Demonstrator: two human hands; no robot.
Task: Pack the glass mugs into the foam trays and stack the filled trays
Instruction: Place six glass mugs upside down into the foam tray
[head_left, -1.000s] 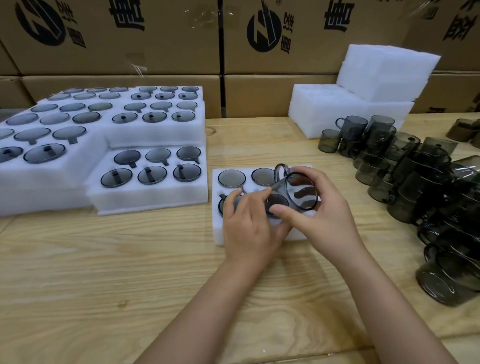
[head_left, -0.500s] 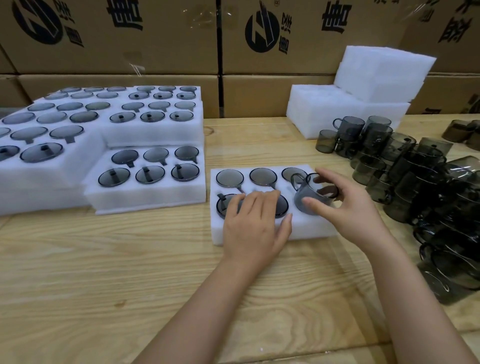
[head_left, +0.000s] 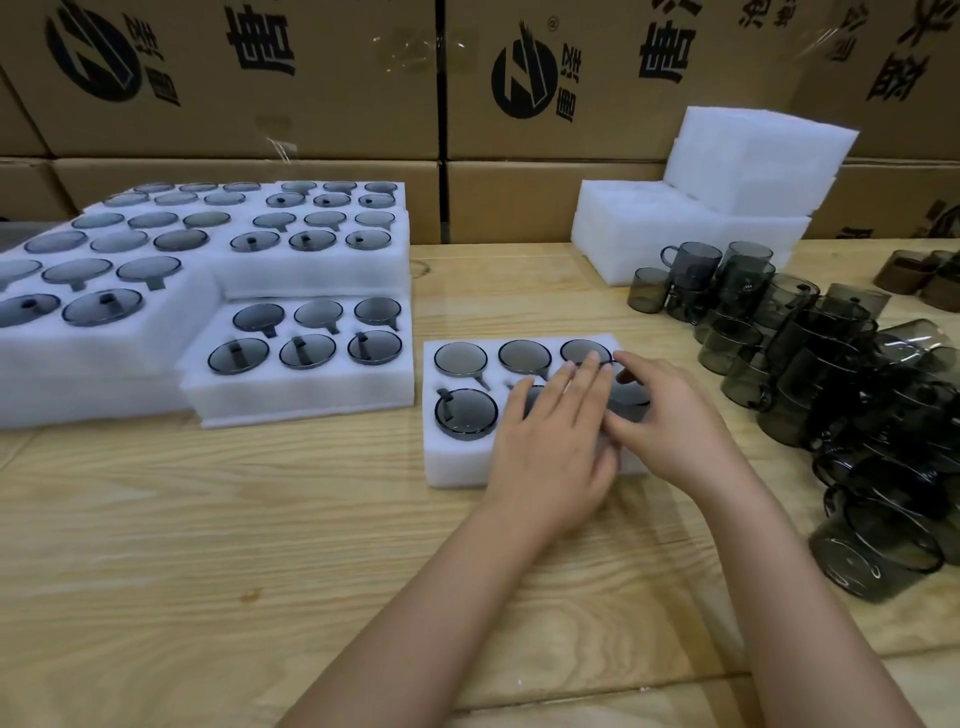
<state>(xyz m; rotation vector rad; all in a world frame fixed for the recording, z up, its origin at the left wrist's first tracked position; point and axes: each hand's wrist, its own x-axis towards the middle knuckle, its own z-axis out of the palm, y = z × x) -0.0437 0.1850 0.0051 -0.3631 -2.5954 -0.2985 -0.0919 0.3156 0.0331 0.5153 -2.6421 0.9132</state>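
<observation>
Cartons (head_left: 234, 78) wall the wooden bench (head_left: 208, 545). Its foam tray (head_left: 457, 467) has six pockets: four mugs (head_left: 466, 413) show, two sit under hands. Left hand (head_left: 550, 447) presses flat; right hand (head_left: 670, 426) curls round the last mug (head_left: 631, 399) at the tray's four o'clock. Best pressed level, handle slotted. Six filled trays (head_left: 301, 400) at ten o'clock; loose mugs (head_left: 831, 389) at three, uncountable.

Front-right mug (head_left: 632, 401) beneath right hand (head_left: 675, 431)

We see through one wide-angle camera on the head, facing forward and down, near over the wooden table (head_left: 208, 545); cardboard boxes (head_left: 322, 119) close the view at twelve o'clock.
</observation>
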